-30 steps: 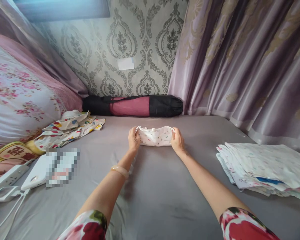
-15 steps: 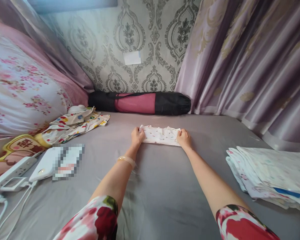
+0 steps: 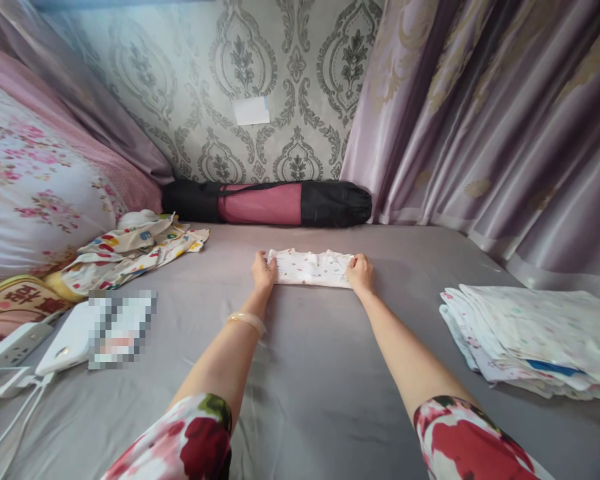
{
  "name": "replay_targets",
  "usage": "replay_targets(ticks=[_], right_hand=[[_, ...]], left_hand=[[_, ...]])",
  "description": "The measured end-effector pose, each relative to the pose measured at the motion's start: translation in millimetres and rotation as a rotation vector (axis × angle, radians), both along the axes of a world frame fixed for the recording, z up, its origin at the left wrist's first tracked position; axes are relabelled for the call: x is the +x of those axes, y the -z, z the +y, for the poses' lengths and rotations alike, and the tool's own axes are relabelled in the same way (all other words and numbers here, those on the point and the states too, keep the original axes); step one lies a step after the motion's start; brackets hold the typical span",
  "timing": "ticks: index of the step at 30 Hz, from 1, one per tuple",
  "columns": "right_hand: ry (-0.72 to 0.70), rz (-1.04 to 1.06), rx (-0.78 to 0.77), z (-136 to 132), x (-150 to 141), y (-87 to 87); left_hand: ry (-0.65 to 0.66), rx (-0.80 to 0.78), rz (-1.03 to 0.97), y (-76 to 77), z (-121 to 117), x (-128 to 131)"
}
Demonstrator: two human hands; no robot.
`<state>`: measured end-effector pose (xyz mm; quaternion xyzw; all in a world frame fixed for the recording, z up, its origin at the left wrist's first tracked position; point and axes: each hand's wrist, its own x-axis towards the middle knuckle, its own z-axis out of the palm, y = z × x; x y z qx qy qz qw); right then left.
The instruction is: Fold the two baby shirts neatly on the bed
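Note:
A small white cloth (image 3: 311, 268) with a fine coloured print lies folded into a wide strip on the grey sheet (image 3: 305, 373). My left hand (image 3: 265, 269) pinches its left end, fingers closed on the fabric. At the opposite end my right hand (image 3: 361, 272) grips the cloth's upper corner between thumb and fingers. The upper edge of the fabric looks uneven and slightly bunched; the lower edge runs nearly straight. A pale bangle (image 3: 247, 323) circles my left wrist.
To the right sits a stack of folded printed cloths (image 3: 535, 340). A black and pink rolled bag (image 3: 265, 203) lies along the wall. At left are a crumpled patterned garment (image 3: 135, 250), a floral pillow (image 3: 35, 180), a power strip (image 3: 13, 347), a white device (image 3: 73, 337) and cables.
The whole view has shifted slightly, so everything sits a little further left. Both hands keep their hold on the cloth, which looks much the same.

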<state>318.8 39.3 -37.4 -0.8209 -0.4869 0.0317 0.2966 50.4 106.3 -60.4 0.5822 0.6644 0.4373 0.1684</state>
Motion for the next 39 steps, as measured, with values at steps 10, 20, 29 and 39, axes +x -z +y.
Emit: replay_targets(ticks=[10, 20, 29, 39], right_hand=[[-0.017, 0.032, 0.035, 5.7, 11.5, 1.9], [-0.526, -0.277, 0.091, -25.7, -51.4, -21.6], [-0.699, -0.312, -0.071, -21.4, -78.1, -5.0], [-0.659, -0.325, -0.142, -10.4, -72.8, -4.3]], left_hand=[[-0.035, 0.062, -0.005, -1.8, 0.7, 2.6], [0.382, 0.187, 0.469, -35.3, -44.5, 29.5], [0.601, 0.031, 0.663, -24.6, -46.8, 50.1], [0.495, -0.142, 0.817, -29.2, -46.1, 55.8]])
